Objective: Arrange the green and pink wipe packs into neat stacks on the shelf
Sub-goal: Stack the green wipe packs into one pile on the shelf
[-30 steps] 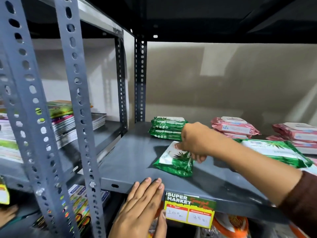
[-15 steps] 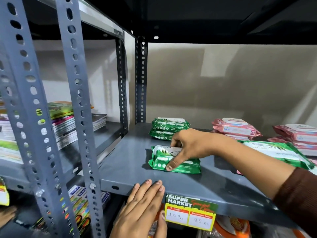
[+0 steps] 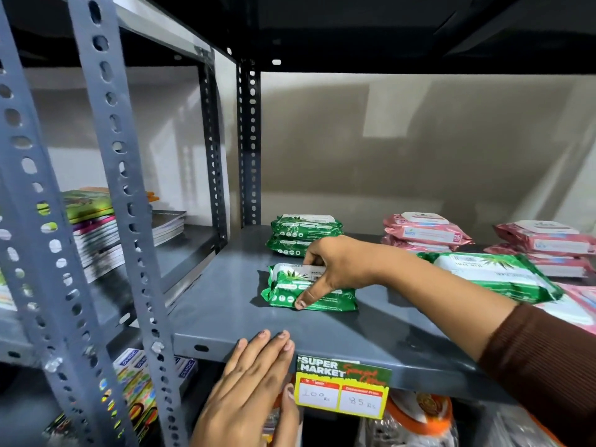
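A green wipe pack (image 3: pixel 283 287) lies flat on the grey shelf (image 3: pixel 371 330), left of centre. My right hand (image 3: pixel 335 264) grips it, fingers over its far edge and thumb on its front face. Behind it sits a stack of two green packs (image 3: pixel 303 232). Another green pack (image 3: pixel 490 275) lies tilted under my right forearm. Pink packs are stacked at the back (image 3: pixel 425 232) and at the far right (image 3: pixel 548 246). My left hand (image 3: pixel 254 382) rests flat against the shelf's front edge, holding nothing.
Perforated grey uprights (image 3: pixel 125 221) stand at the left. The neighbouring shelf holds piled books (image 3: pixel 96 227). A yellow and green price tag (image 3: pixel 342 388) hangs on the shelf edge. Packaged goods (image 3: pixel 416 421) fill the shelf below. More pink packs (image 3: pixel 577 304) lie at the right edge.
My right hand turned the green pack from tilted to flat and set it on the shelf in front of the green stack. My left hand stayed on the shelf edge.
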`<state>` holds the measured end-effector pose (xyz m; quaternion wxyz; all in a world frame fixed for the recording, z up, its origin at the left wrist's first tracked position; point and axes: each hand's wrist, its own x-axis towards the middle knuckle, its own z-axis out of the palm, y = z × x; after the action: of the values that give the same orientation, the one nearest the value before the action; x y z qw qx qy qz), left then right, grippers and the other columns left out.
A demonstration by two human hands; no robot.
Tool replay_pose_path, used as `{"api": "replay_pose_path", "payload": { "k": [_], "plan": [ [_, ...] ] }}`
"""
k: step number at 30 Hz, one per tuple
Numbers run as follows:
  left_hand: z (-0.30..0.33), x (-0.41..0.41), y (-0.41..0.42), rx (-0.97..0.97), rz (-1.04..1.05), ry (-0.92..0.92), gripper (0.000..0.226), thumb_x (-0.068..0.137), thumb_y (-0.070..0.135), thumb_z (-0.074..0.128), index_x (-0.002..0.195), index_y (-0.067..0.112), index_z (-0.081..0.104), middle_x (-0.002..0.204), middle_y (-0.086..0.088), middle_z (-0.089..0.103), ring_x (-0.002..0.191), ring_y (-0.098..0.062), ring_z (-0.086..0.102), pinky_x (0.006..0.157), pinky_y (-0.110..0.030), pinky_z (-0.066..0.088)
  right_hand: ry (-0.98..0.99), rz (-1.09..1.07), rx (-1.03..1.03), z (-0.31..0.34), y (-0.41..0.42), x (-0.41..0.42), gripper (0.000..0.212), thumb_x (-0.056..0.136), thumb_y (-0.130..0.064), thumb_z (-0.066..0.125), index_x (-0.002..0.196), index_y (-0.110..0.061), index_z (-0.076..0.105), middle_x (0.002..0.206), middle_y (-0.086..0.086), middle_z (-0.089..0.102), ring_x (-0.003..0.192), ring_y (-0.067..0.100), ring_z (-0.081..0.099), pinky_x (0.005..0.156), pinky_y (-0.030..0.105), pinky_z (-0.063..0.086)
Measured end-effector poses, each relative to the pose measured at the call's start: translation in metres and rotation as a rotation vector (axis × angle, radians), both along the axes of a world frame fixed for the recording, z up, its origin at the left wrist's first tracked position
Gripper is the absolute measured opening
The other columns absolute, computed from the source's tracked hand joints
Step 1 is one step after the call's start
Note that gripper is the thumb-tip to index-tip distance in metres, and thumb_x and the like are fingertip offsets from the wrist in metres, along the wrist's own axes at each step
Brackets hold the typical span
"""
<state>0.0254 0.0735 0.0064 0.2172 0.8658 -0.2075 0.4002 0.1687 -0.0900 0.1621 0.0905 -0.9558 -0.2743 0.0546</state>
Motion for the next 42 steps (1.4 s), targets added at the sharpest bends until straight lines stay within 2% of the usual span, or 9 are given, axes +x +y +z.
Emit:
{"api": "replay_pose_path", "payload": {
  "k": [4, 8, 12, 17, 22, 28, 29, 36, 42],
  "plan": [
    [-0.002, -0.002, 0.003, -0.043, 0.078, 0.005, 0.052, 0.094, 0.037, 0.034, 0.119, 0.012, 0.072, 0.134, 0.003, 0.064, 0.132, -0.013, 0.051, 0.119, -0.03, 0.026, -0.018, 0.045, -0.049, 0.018, -0.021, -0.013, 0.09, 0.065, -0.06, 0.082, 0.14, -0.02, 0.053, 0.143, -0.004, 0.059, 0.125, 0.019, 0.057, 0.106, 0.033, 0.044],
    [-0.009, 0.009, -0.019, 0.126, 0.069, 0.007, 0.056, 0.095, 0.046, 0.019, 0.124, 0.017, 0.057, 0.126, -0.002, 0.07, 0.125, -0.02, 0.048, 0.117, -0.031, 0.021, -0.075, -0.081, -0.051, 0.055, -0.11, -0.028, 0.099, 0.06, -0.045, 0.092, 0.147, -0.026, 0.047, 0.145, -0.014, 0.053, 0.129, 0.004, 0.05, 0.102, 0.017, 0.035],
    [-0.006, 0.015, -0.059, 0.15, -0.01, -0.125, 0.05, 0.094, 0.045, 0.027, 0.127, 0.019, 0.053, 0.135, 0.006, 0.063, 0.125, -0.019, 0.051, 0.108, -0.038, 0.03, 0.113, -0.243, -0.058, 0.057, -0.178, -0.024, 0.11, 0.057, -0.034, 0.097, 0.151, -0.026, 0.04, 0.149, -0.011, 0.052, 0.134, 0.007, 0.05, 0.111, 0.026, 0.039],
    [-0.016, 0.021, -0.063, 0.265, 0.01, -0.108, 0.05, 0.095, 0.048, 0.029, 0.126, 0.018, 0.054, 0.128, 0.004, 0.067, 0.125, -0.018, 0.05, 0.11, -0.037, 0.025, 0.135, -0.201, 0.155, 0.023, -0.183, -0.019, 0.093, 0.063, -0.015, 0.094, 0.143, -0.028, 0.049, 0.141, -0.012, 0.057, 0.128, 0.002, 0.052, 0.099, 0.013, 0.045],
    [-0.018, 0.02, -0.048, 0.263, 0.008, -0.108, 0.055, 0.093, 0.047, 0.035, 0.123, 0.015, 0.069, 0.129, 0.002, 0.068, 0.126, -0.015, 0.051, 0.111, -0.035, 0.028, 0.132, -0.141, 0.4, 0.007, -0.181, -0.008, 0.082, 0.051, -0.021, 0.097, 0.117, -0.047, 0.057, 0.123, -0.004, 0.066, 0.108, 0.008, 0.062, 0.083, 0.029, 0.053],
    [-0.002, 0.015, -0.036, 0.206, -0.046, -0.099, 0.049, 0.098, 0.046, 0.028, 0.125, 0.018, 0.059, 0.128, 0.005, 0.065, 0.123, -0.016, 0.051, 0.104, -0.036, 0.032, 0.144, -0.078, 0.634, 0.0, -0.179, -0.014, 0.077, 0.06, 0.008, 0.089, 0.118, -0.03, 0.056, 0.116, 0.008, 0.069, 0.089, 0.016, 0.064, 0.063, 0.033, 0.052],
    [0.003, -0.007, -0.003, 0.189, 0.089, -0.061, 0.053, 0.098, 0.046, 0.028, 0.124, 0.018, 0.065, 0.128, 0.004, 0.066, 0.124, -0.015, 0.052, 0.103, -0.037, 0.035, 0.189, 0.08, 0.669, 0.006, -0.125, 0.001, 0.076, 0.06, 0.009, 0.089, 0.118, -0.028, 0.058, 0.114, 0.01, 0.07, 0.089, 0.018, 0.065, 0.063, 0.034, 0.052],
    [0.017, -0.007, -0.01, 0.0, 0.17, -0.145, 0.039, 0.085, 0.032, 0.054, 0.11, 0.013, 0.077, 0.123, 0.007, 0.071, 0.121, -0.018, 0.063, 0.099, -0.041, 0.045, 0.069, 0.157, 0.528, 0.012, -0.078, 0.009, 0.068, 0.056, -0.028, 0.095, 0.115, -0.037, 0.063, 0.122, -0.002, 0.066, 0.114, 0.01, 0.062, 0.102, 0.041, 0.051],
    [0.011, 0.005, -0.02, 0.023, 0.091, -0.167, 0.037, 0.085, 0.03, 0.057, 0.112, 0.013, 0.076, 0.124, 0.007, 0.071, 0.12, -0.014, 0.064, 0.1, -0.041, 0.047, 0.048, 0.186, 0.364, 0.01, -0.071, 0.009, 0.058, 0.068, -0.034, 0.089, 0.121, -0.039, 0.067, 0.127, -0.01, 0.066, 0.122, 0.01, 0.058, 0.109, 0.041, 0.044]
  ]
}}
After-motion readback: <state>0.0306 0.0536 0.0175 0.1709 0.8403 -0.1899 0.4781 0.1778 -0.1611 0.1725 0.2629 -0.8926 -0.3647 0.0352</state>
